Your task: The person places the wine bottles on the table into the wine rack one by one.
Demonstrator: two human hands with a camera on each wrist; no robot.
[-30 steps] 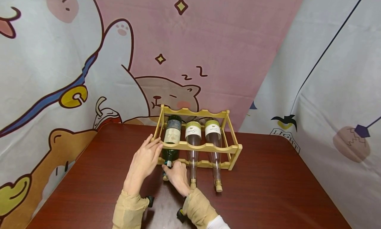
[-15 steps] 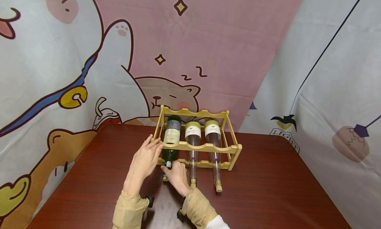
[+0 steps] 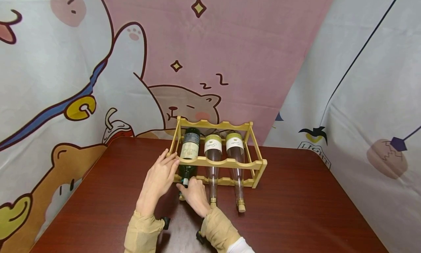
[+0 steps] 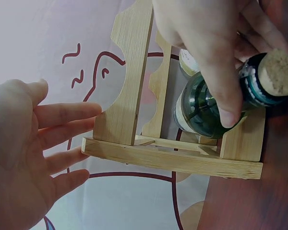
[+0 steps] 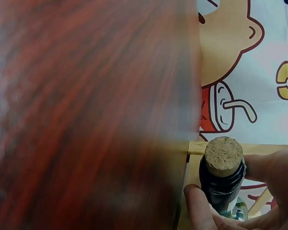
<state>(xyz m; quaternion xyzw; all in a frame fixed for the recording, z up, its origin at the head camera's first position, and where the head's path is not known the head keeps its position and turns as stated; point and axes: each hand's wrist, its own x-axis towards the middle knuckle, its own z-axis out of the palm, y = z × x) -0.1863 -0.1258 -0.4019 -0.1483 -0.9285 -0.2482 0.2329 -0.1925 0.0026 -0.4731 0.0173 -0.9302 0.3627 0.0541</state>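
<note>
A wooden wine rack (image 3: 198,160) stands on the table, its upper tier holding bottles with necks toward me. In the leftmost place lies a dark green wine bottle (image 3: 189,150). My right hand (image 3: 196,195) grips its neck, thumb on one side and fingers on the other, just behind the cork (image 5: 223,155). My left hand (image 3: 159,178) rests with extended fingers on the rack's front left corner; the left wrist view shows those fingertips touching the wood. Two clear bottles (image 3: 213,145) with white labels and corks lie to the right of the green one.
The dark red wooden table (image 3: 302,205) extends around the rack. A cartoon-printed cloth (image 3: 250,56) hangs behind it. The clear bottles' necks jut out past the rack's front, one close to my right wrist.
My right thumb and the green bottle's neck have shifted very slightly to the left. My left hand stays in place on the rack.
</note>
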